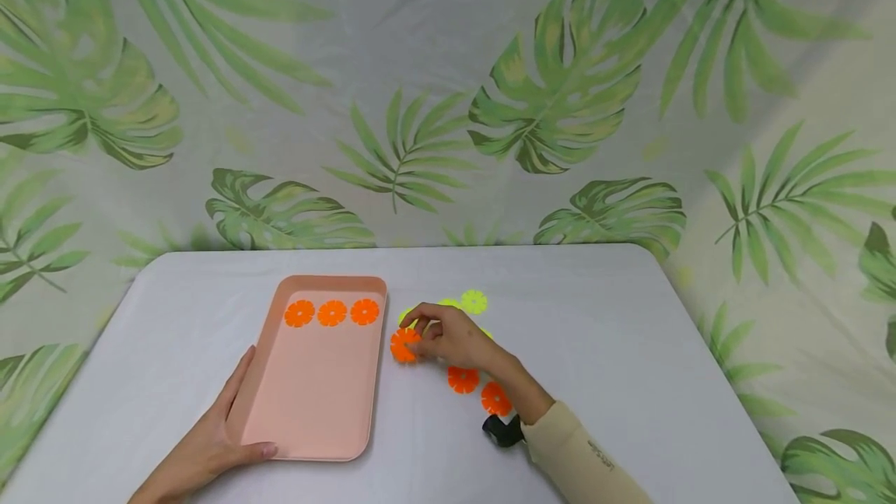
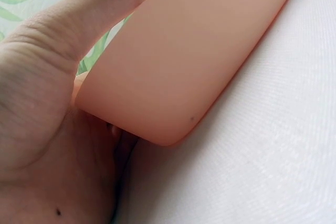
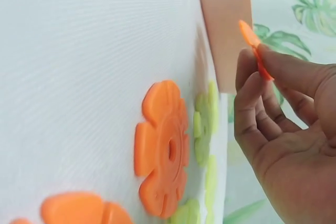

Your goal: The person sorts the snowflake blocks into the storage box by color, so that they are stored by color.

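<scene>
My left hand [image 1: 206, 442] holds a shallow pink tray [image 1: 308, 411] at its near left corner, with the fingers along the left side and the thumb at the near edge. A row of three orange flower-shaped notched discs [image 1: 332, 313] lies at the tray's far end. My right hand [image 1: 455, 337] pinches another orange disc [image 1: 404, 346] between thumb and fingers, just right of the tray and above the table. In the right wrist view, that held disc [image 3: 251, 36] shows edge-on. Below the right hand lie more orange discs [image 1: 463, 380], and yellow-green discs [image 1: 474, 302] lie beyond it, partly hidden.
The table [image 1: 595, 317] has a white cover and rounded far corners. A black object [image 1: 502, 431] sits by the right wrist, partly covered by the sleeve [image 1: 581, 449]. Behind the table hangs a leaf-patterned cloth [image 1: 420, 61].
</scene>
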A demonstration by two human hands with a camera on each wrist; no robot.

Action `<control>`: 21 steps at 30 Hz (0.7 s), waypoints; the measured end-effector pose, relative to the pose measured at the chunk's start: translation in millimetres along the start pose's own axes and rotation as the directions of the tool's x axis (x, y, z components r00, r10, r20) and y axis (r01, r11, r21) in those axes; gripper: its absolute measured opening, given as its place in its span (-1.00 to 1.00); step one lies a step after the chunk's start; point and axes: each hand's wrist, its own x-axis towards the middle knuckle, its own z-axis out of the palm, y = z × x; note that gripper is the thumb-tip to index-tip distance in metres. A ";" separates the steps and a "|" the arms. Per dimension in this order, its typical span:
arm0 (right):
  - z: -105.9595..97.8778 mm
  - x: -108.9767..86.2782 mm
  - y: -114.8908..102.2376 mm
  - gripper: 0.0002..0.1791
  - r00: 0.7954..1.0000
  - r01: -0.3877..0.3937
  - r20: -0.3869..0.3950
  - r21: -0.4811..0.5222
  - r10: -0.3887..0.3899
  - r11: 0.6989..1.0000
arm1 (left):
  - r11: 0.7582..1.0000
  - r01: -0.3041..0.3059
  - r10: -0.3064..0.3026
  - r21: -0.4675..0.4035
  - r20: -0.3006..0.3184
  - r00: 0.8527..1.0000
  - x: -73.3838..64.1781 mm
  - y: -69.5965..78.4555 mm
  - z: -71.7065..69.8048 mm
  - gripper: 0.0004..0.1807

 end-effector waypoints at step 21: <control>9.7 31.7 -12.8 -0.64 0.999 0.040 -0.029 0.157 -0.036 0.987 | 0.999 0.022 -0.022 -0.047 -0.003 1.000 -0.2 1.3 2.1 0.42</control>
